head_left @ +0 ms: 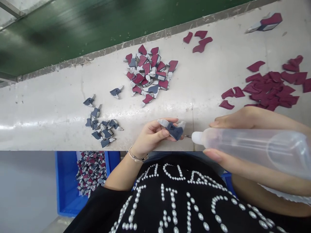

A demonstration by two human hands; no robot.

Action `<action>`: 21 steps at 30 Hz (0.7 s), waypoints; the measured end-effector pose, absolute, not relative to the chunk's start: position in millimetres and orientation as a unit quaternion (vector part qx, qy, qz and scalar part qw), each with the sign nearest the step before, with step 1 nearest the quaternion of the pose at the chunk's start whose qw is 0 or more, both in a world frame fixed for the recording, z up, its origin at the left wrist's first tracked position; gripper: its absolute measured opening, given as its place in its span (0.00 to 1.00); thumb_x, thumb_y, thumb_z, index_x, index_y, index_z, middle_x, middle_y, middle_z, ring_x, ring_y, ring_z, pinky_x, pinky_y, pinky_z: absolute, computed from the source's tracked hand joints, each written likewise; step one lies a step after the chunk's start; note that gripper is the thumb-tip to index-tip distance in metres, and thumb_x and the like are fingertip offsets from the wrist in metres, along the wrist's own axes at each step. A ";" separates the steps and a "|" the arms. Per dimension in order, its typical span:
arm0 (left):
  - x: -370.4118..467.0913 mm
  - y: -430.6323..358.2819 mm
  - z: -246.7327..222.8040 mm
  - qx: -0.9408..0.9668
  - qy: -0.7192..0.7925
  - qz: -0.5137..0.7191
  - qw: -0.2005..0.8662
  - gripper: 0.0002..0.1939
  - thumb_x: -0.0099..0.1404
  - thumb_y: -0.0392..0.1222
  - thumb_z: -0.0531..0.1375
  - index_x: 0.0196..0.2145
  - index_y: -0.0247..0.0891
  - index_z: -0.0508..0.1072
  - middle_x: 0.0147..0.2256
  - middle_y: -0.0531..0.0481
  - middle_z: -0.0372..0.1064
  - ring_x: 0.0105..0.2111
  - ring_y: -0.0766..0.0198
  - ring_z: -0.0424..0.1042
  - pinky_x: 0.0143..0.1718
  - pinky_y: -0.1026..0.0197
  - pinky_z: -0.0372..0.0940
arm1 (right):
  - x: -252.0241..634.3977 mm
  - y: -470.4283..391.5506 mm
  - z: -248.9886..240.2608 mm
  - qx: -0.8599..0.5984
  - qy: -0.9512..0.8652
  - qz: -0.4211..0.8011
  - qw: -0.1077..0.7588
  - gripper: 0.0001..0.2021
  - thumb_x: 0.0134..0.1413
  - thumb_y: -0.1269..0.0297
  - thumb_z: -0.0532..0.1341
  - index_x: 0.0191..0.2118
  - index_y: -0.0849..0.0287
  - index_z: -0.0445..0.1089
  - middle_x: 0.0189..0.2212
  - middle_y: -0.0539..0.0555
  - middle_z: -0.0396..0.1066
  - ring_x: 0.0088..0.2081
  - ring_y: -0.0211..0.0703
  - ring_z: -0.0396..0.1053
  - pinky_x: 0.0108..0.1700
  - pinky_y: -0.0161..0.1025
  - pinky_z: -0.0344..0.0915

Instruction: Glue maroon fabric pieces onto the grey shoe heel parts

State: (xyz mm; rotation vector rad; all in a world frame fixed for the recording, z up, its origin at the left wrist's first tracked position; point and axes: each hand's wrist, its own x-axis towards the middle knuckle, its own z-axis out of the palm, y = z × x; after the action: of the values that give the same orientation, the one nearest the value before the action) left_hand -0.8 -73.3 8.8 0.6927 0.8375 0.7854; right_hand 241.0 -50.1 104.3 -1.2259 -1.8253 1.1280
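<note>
My left hand (pixel 152 136) holds a dark grey part with pale grey ends (pixel 175 130) between thumb and fingers, over the table's near edge. In my right hand (pixel 243 123) is a translucent squeeze bottle (pixel 252 147), lying nearly level. Its white cap (pixel 197 137) points left, and a thin needle tip reaches the right side of the dark grey part; whether they touch I cannot tell. Loose maroon pieces (pixel 272 89) are heaped beyond my right hand. A pile of maroon-topped assembled parts (pixel 147 72) sits beyond my left hand.
Dark grey parts (pixel 107 132) lie to the left on the white table (pixel 43 113). Below its edge, a blue bin (pixel 68 204) holds many assembled parts. A few maroon pieces (pixel 202 44) and one assembled part (pixel 269 22) are farther back, near a green surface (pixel 97 29).
</note>
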 end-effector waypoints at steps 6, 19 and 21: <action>0.2 -74.4 11.2 0.317 0.369 0.371 0.791 0.19 0.65 0.55 0.69 0.52 0.50 0.80 0.42 0.51 0.81 0.39 0.59 0.83 0.45 0.57 0.78 | 243.3 -47.5 106.4 -0.458 -0.736 0.385 0.315 0.12 0.60 0.48 0.68 0.37 0.48 0.69 0.29 0.48 0.73 0.25 0.40 0.71 0.18 0.37 0.64; 5.9 -75.3 10.3 0.301 0.360 0.366 0.804 0.20 0.62 0.53 0.71 0.51 0.46 0.81 0.42 0.48 0.82 0.41 0.56 0.82 0.45 0.55 0.79 | 239.4 -52.5 102.8 -0.469 -0.746 0.363 0.304 0.23 0.62 0.35 0.60 0.38 0.51 0.69 0.34 0.50 0.75 0.31 0.44 0.75 0.20 0.41 0.70; 7.9 -75.8 10.2 0.307 0.354 0.373 0.801 0.20 0.61 0.53 0.71 0.49 0.46 0.82 0.43 0.48 0.82 0.41 0.57 0.82 0.44 0.55 0.79 | 235.0 -52.4 105.3 -0.479 -0.729 0.386 0.301 0.23 0.59 0.34 0.63 0.38 0.51 0.70 0.34 0.51 0.75 0.32 0.47 0.75 0.23 0.44 0.74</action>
State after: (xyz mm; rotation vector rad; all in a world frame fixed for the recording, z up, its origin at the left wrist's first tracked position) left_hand 7.9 -75.8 10.2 0.6582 0.7581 0.7993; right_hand 235.0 -52.4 105.3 -1.2698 -1.9349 1.0247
